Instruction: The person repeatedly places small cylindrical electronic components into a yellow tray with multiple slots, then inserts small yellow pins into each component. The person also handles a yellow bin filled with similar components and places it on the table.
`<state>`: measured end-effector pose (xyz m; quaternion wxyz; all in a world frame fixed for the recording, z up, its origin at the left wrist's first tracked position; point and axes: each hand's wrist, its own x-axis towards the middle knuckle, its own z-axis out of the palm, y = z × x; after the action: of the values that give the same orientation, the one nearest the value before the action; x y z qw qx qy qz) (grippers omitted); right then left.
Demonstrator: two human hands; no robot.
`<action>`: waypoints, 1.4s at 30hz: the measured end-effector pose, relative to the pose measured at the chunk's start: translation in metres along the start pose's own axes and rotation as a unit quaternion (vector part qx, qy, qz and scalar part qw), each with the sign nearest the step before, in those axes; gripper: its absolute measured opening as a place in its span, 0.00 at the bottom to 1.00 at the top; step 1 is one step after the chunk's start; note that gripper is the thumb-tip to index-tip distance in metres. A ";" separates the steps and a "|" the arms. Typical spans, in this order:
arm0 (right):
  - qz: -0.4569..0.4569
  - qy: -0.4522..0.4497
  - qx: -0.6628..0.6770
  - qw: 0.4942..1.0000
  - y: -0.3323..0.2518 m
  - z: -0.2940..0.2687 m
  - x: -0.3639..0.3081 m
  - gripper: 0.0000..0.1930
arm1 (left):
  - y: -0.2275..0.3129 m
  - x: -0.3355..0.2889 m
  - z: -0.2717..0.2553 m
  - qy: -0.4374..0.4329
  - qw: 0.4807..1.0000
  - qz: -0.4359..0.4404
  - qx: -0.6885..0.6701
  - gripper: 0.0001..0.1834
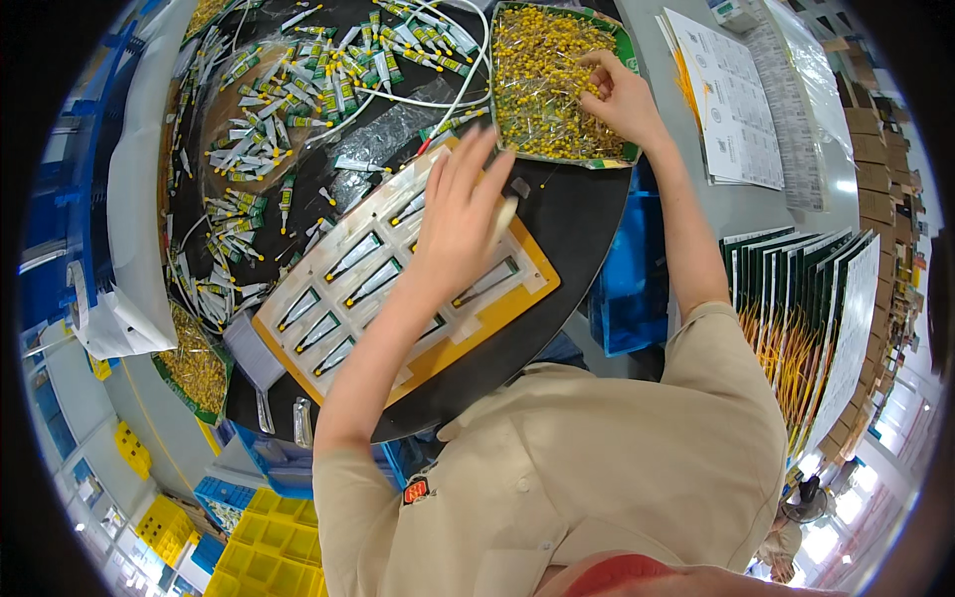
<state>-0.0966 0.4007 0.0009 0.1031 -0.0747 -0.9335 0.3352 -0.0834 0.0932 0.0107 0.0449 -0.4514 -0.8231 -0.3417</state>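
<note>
The green tray (pixel 625 40) heaped with small yellow components (pixel 542 85) sits at the far right of the round black desk (pixel 577 224), its near rim just above the desk's edge. The right hand (pixel 625 99) rests in that heap toward the tray's right side, fingers (pixel 602 62) curled down into the yellow parts; whether they pinch one cannot be told.

The left hand (pixel 460 214) lies over the flat orange board (pixel 502 313) in the middle of the desk, fingers spread and loose, and something pale shows under them at the side of the palm, too blurred to name. The board carries a clear plastic sheet of long slots (pixel 348 264), several with a thin dark-tipped piece lying in them.

Beyond the board, toward the far left, a loose scatter of small green-and-white tubes (pixel 288 99) covers the desk, with white cables (pixel 438 99) looping through them. A second green tray of yellowish parts (pixel 194 368) sits at the near left rim.

To the right of the desk, a grey surface holds printed paper sheets (pixel 736 109), and near them stand upright green circuit boards (pixel 796 289) in a row. Yellow and blue bins (pixel 269 537) are on the floor below left.
</note>
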 end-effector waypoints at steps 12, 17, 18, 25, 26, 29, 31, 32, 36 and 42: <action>-0.040 -0.051 -0.008 0.998 -0.009 -0.051 0.028 0.11 | -0.034 0.152 0.093 0.110 0.988 -0.002 -0.105 0.14; -0.049 -0.032 -0.099 0.993 -0.016 -0.049 0.027 0.09 | -0.040 0.137 0.099 0.124 0.990 -0.041 -0.048 0.26; -0.053 -0.032 -0.106 0.992 -0.019 -0.047 0.025 0.09 | -0.034 0.140 0.100 0.138 0.989 -0.007 -0.054 0.27; -0.055 -0.024 0.110 0.992 -0.048 -0.032 0.015 0.08 | -0.024 0.137 0.070 0.038 0.966 -0.065 -0.247 0.15; -0.049 -0.037 0.143 0.988 -0.054 -0.028 0.013 0.08 | -0.027 0.128 0.061 0.006 0.959 -0.082 -0.271 0.15; -0.038 -0.090 0.228 0.969 -0.076 0.001 0.001 0.08 | -0.034 0.090 0.030 -0.028 0.961 -0.125 -0.247 0.15; -0.036 -0.123 0.262 0.956 -0.096 0.033 -0.013 0.07 | -0.040 0.053 0.006 -0.046 0.949 -0.198 -0.241 0.15; -0.027 -0.163 0.282 0.945 -0.107 0.050 -0.022 0.07 | -0.045 0.030 -0.009 -0.049 0.963 -0.186 -0.191 0.14; -0.242 -0.182 0.104 0.947 -0.158 0.106 -0.064 0.08 | -0.039 -0.067 -0.052 -0.030 0.972 -0.225 -0.058 0.09; -0.384 -0.214 0.133 0.888 -0.217 0.154 -0.097 0.05 | -0.019 -0.170 -0.094 0.004 0.965 -0.263 -0.024 0.09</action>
<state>-0.0553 0.1210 0.0097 0.0302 0.3778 -0.8352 0.3985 -0.0205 -0.0912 0.0070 -0.0538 -0.2190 -0.9042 -0.3627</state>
